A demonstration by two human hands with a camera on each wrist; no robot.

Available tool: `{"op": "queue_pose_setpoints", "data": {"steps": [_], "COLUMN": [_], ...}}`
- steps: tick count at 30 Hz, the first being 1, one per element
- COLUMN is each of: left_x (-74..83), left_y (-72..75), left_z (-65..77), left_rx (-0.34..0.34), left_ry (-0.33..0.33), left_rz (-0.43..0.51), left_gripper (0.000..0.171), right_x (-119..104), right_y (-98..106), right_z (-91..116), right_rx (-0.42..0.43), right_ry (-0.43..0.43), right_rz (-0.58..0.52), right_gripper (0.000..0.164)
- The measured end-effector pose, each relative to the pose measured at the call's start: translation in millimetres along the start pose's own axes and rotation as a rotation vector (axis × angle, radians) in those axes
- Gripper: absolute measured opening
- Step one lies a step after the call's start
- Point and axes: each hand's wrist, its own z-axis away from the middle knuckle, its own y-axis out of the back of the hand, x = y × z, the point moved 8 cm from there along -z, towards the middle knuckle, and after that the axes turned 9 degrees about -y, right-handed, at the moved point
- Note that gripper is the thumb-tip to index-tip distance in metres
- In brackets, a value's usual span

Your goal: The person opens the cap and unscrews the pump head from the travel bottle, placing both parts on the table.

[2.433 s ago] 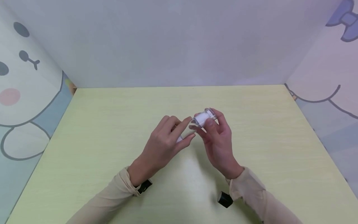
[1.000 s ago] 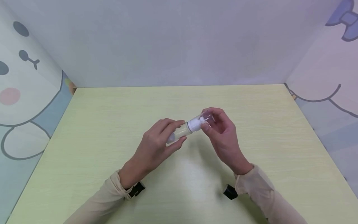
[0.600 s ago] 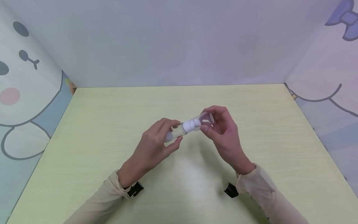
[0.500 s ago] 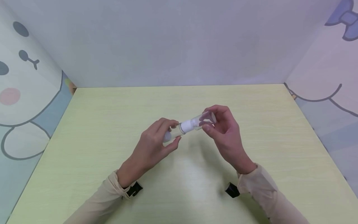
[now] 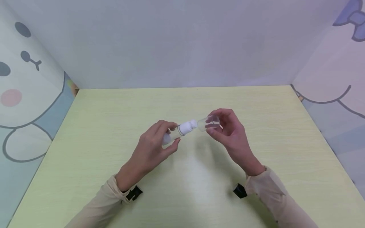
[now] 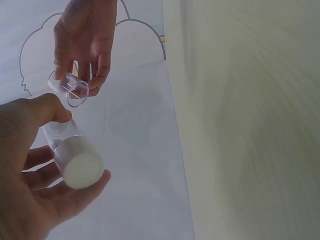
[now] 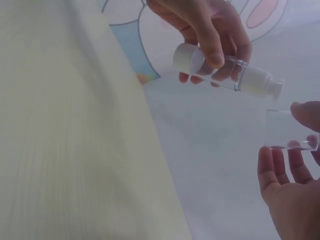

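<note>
A small clear pump bottle (image 5: 186, 127) with a white collar and nozzle lies tilted in my left hand (image 5: 154, 141), its pump end pointing up and right. Thumb and fingers grip its clear body, and its white base (image 6: 84, 170) faces the left wrist camera. My right hand (image 5: 231, 136) pinches a clear cap (image 5: 208, 123) between thumb and fingers. The cap's open end faces the nozzle (image 7: 274, 89), with a small gap between them in the right wrist view. Both hands are held above the table.
A pale yellow-green table (image 5: 128, 107) spreads below both hands. A plain light wall (image 5: 182, 44) rises at its far edge, with cartoon-printed panels (image 5: 25, 95) on either side. Black wrist cameras (image 5: 240, 190) hang under both sleeves.
The clear cap has come off the bottle's pump end. My left hand has drawn the bottle down and left, while my right hand has moved slightly right with the cap.
</note>
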Motion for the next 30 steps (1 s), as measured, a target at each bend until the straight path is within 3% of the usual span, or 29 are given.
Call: {"op": "queue_pose_setpoints", "data": {"steps": [19, 30], "left_x": [-4.2, -7.6], "left_y": [1.3, 1.9], "left_z": [0.3, 3.5], "left_rx": [-0.017, -0.03], "left_ry": [0.015, 0.035], "left_rz": [0.006, 0.007], "left_gripper": [0.041, 0.041], "right_x": [42.1, 61.5], "right_y": [6.6, -2.6], "right_z": [-11.5, -13.0], "right_rx": [-0.02, -0.136], "right_ry": [-0.177, -0.247], "right_rz": [0.536, 0.668], "right_gripper": [0.043, 0.039]}}
